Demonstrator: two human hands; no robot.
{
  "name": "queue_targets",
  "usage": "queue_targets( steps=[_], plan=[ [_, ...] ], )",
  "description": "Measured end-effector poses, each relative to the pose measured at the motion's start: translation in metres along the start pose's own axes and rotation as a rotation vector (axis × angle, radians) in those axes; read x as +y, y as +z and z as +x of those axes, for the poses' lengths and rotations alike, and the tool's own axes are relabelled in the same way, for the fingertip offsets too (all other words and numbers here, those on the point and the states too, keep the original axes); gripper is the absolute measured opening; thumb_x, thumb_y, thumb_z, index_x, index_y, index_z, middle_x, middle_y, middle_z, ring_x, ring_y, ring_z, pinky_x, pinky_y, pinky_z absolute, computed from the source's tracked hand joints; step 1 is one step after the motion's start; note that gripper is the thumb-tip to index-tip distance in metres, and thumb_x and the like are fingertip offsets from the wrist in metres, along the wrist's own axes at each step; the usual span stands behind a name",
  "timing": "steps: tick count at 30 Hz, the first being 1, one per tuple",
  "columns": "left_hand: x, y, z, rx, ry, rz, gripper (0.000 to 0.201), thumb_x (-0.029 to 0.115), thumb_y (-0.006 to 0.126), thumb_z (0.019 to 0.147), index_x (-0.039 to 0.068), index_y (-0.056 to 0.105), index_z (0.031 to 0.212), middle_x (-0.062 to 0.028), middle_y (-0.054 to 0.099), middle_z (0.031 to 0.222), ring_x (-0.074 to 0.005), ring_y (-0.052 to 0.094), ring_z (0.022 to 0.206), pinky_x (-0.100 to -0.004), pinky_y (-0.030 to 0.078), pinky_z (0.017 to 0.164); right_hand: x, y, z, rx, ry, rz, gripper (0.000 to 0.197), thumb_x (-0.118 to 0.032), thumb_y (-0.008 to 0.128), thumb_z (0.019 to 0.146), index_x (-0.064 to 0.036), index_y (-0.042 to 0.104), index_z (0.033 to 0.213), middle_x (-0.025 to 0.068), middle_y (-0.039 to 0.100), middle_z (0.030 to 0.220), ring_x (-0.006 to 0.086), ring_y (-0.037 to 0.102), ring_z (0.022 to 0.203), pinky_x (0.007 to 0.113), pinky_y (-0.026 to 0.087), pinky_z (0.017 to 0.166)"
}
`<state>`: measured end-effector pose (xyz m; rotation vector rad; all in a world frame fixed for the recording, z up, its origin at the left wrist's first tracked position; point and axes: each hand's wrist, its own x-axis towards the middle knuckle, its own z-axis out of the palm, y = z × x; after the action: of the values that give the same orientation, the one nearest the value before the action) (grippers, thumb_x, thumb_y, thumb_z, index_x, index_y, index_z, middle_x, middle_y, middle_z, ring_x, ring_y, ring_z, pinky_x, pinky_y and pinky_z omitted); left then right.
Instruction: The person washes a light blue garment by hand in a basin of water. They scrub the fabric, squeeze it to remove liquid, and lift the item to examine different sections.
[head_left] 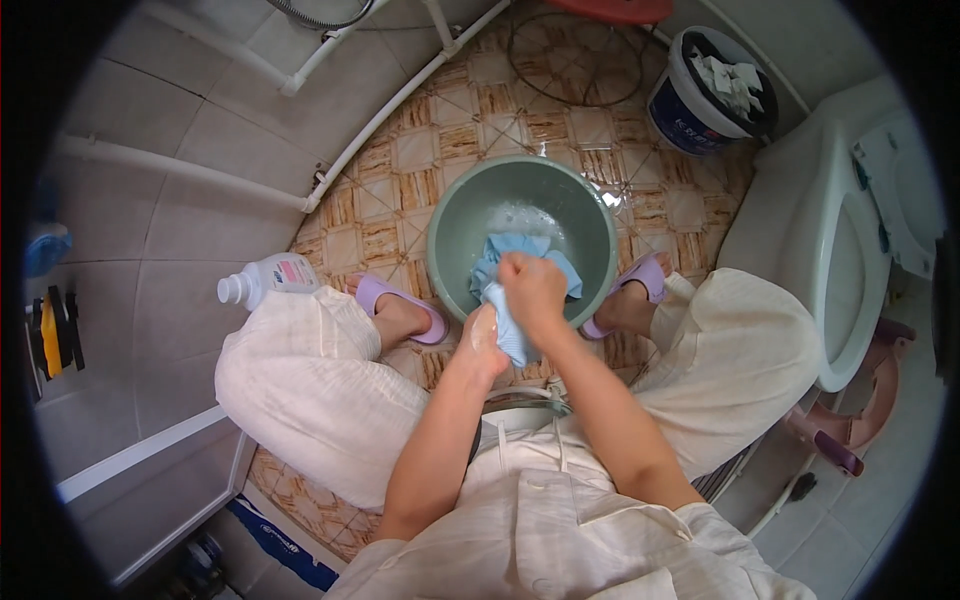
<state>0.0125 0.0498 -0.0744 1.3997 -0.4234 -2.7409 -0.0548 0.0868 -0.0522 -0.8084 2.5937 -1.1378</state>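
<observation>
Head view: the right hand (535, 292) is clenching a crumpled, light-blue cloth (508, 328); the left hand (481, 340) is touching it, hidden fingers leaving its grip unclear.

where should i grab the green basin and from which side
Probably grip the green basin by its rim, left and right, from above: its round mouth faces up and both edges show bare, while the left hand and right hand partly hide the near edge.

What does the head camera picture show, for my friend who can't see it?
A person holds a light blue cloth in their left hand and right hand, at a green basin with suds inside, on a patterned tile floor. A white bottle is to the left, a white toilet to the right.
</observation>
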Motion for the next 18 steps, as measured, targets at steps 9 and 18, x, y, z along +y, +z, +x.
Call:
queue_targets(
  steps=[9,18],
  plan=[
    [0.002,-0.010,0.002,-0.130,-0.042,-0.184,0.025,0.022,0.045,0.089,0.004,0.052,0.105,-0.0077,0.060,0.096,-0.0193,0.060,0.085,-0.0330,0.050,0.074,0.014,0.012,0.002,-0.014,-0.007,-0.179,0.021,-0.022,0.050,0.076,-0.0105,0.056,0.060,0.0126,0.058,0.060,0.0312,0.056,0.051,0.044,0.042,0.045],
    [-0.001,-0.013,-0.004,-0.143,-0.052,-0.166,0.025,0.021,0.050,0.088,0.003,0.052,0.105,-0.0068,0.060,0.098,-0.0192,0.061,0.083,-0.0322,0.050,0.073,0.002,0.008,-0.010,0.029,-0.116,-0.037,0.025,-0.023,0.050,0.077,-0.0090,0.058,0.058,0.0154,0.056,0.055,0.0340,0.054,0.048,0.045,0.041,0.045]
  ],
)
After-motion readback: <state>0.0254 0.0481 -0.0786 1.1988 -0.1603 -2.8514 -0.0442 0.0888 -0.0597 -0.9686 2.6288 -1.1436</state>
